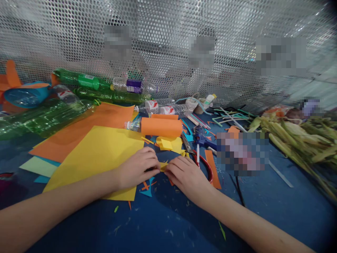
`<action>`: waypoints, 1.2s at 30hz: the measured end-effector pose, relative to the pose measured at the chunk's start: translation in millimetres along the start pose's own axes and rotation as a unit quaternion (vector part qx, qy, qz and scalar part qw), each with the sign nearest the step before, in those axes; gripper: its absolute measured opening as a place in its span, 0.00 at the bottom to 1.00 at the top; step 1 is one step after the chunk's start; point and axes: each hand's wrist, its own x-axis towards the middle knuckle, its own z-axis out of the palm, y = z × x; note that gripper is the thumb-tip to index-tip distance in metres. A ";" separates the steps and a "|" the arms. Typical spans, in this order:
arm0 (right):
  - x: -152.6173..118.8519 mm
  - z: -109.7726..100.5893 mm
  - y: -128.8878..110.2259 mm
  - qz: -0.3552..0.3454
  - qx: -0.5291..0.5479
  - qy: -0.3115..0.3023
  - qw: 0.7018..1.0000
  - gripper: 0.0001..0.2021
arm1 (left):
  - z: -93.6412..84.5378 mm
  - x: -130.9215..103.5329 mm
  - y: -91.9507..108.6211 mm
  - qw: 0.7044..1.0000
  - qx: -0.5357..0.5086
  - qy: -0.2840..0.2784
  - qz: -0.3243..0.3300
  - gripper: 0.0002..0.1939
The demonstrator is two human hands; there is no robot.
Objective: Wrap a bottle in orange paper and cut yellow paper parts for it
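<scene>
Between my hands is a small yellow paper piece (163, 166). My left hand (139, 166) pinches its left side, with the forearm lying across a large yellow sheet (86, 154). On the other side, my right hand (185, 175) has its fingers closed on the same piece; the fingertips partly hide it. Behind them lies a clear bottle wrapped in orange paper (162, 127), with yellow offcuts (171, 143) in front of it. Red-handled scissors (209, 168) lie just beyond my right hand, beside a blue glue gun (202, 138).
Green bottles (52, 117) lie at the left, near orange sheets (105, 119). Clear bottles (168, 107) and a perforated metal screen (163, 52) stand behind. Corn husks (295, 137) are at the right; paper scraps (147, 188) dot the blue table (163, 228).
</scene>
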 end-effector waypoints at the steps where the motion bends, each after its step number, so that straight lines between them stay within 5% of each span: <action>1: 0.2 0.7 -0.5 -0.007 -0.020 0.000 1.000 0.09 | 0.6 -0.4 0.7 1.000 0.014 0.001 0.009 0.08; 19: -0.9 -2.2 -5.8 -0.068 -0.140 -0.035 0.987 0.09 | 2.6 -0.1 2.5 1.000 0.012 -0.003 -0.019 0.07; 30: 0.2 1.0 -2.4 -0.040 -0.120 -0.031 0.991 0.09 | 2.4 0.6 4.2 1.000 0.000 0.015 -0.027 0.06; 36: 1.4 5.7 3.7 0.030 -0.034 -0.024 0.999 0.07 | 5.0 0.0 1.1 0.998 -0.019 0.028 -0.050 0.07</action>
